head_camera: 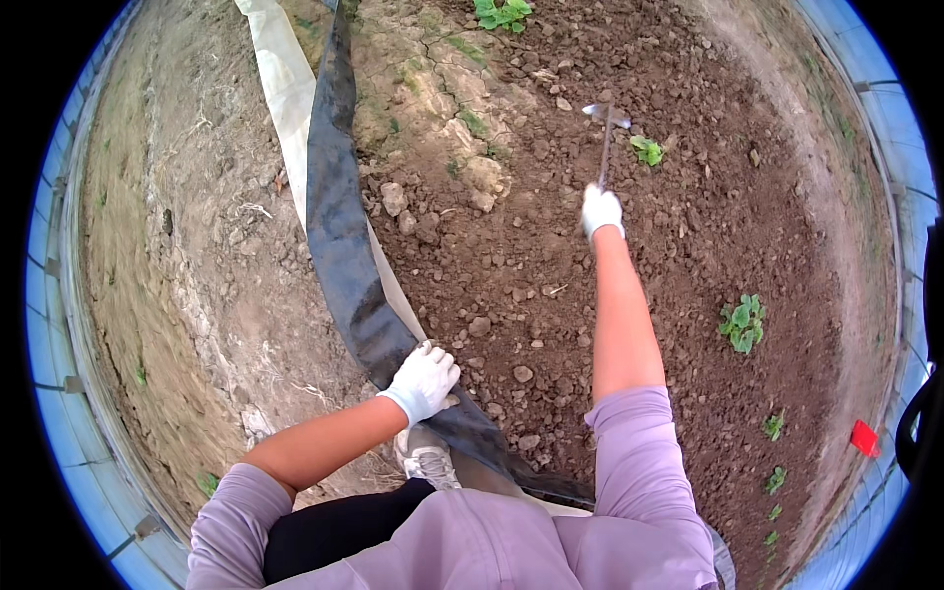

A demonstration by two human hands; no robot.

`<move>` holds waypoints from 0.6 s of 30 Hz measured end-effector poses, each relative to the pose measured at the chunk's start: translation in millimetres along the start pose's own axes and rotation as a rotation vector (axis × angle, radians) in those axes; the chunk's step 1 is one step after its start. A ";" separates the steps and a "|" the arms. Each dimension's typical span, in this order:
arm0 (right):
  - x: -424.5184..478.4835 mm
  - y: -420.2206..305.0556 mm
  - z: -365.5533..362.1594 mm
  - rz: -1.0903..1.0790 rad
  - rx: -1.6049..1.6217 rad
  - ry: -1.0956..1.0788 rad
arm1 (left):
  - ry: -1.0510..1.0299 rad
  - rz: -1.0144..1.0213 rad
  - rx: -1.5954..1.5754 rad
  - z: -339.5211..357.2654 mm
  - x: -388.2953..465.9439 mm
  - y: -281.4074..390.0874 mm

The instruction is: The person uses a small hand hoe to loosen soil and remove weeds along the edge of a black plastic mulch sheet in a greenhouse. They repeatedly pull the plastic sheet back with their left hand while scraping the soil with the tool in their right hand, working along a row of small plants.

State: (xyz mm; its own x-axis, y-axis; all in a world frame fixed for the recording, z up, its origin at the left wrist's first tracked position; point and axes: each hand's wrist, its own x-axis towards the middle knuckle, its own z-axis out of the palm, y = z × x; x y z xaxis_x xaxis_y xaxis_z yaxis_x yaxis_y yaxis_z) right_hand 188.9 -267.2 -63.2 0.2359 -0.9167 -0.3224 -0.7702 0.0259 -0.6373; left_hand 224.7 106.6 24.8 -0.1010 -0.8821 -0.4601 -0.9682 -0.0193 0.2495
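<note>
My right hand, in a white glove, grips a small hand hoe with my arm stretched forward. The hoe's pale metal head is blurred and lies over loose brown soil, just left of a small green seedling. Nearer my body, my left hand, also gloved in white, has its fingers curled over the right edge of a black plastic film strip. Its fingertips are partly hidden. A pale underside of film shows along the strip. My shoe is just below that hand.
Leafy plants grow in a row on the right, with smaller seedlings further down. Another plant stands at the top. Cracked dry soil lies beside the film. A red object is at far right, near blue-tinted sheeting.
</note>
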 end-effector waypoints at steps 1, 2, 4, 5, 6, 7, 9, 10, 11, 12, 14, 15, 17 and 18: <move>-9.7 2.7 5.6 0.045 -0.039 -0.085 | 0.003 0.002 -0.015 -0.4 -0.9 0.0; -32.2 12.9 13.6 0.039 -0.042 -0.086 | -0.018 -0.001 -0.015 -1.1 -2.0 -1.4; -91.1 38.9 22.3 0.015 -0.030 -0.132 | -0.049 -0.025 -0.024 -3.7 -6.1 -1.1; -110.2 56.4 19.7 0.006 -0.019 -0.162 | -0.049 -0.024 -0.032 -2.3 -5.6 -0.1; -124.7 59.1 8.5 0.012 -0.050 -0.198 | -0.052 -0.033 -0.033 0.4 -7.6 -2.2; -130.0 59.3 -7.4 0.024 -0.079 -0.219 | -0.051 -0.028 -0.030 0.2 -5.8 -3.5; -117.5 53.6 -8.4 -0.033 -0.050 -0.155 | -0.046 -0.035 -0.024 0.4 -10.1 -2.7; -102.4 41.7 -7.0 -0.103 -0.072 -0.074 | -0.048 -0.036 -0.027 0.3 -10.1 -1.7; -83.9 20.2 -5.9 -0.077 -0.063 0.012 | -0.047 -0.041 -0.025 0.2 -8.6 -2.6; -46.0 15.4 0.3 -0.059 0.010 0.028 | -0.031 -0.021 -0.015 -2.9 -5.4 -2.9; 2.6 -15.2 4.2 0.008 0.123 -0.012 | -0.007 0.011 -0.001 -7.4 -1.1 -1.3; 40.6 -1.2 9.7 0.108 0.178 -0.082 | 0.022 0.039 -0.002 -9.3 8.8 0.8; -19.2 -27.2 43.0 0.117 0.055 -0.165 | 0.000 0.003 -0.017 -2.1 -4.0 -3.0; -44.7 -16.3 52.4 0.042 0.016 -0.179 | 0.011 -0.007 -0.009 -2.1 -7.4 -1.9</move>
State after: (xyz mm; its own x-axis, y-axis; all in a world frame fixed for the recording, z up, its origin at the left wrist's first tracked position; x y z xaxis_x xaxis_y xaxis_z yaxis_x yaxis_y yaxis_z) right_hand 222.0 -205.7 -75.1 0.3060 -0.8293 -0.4675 -0.7724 0.0707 -0.6312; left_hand 227.7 112.1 29.5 -0.0915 -0.8869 -0.4528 -0.9667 -0.0300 0.2542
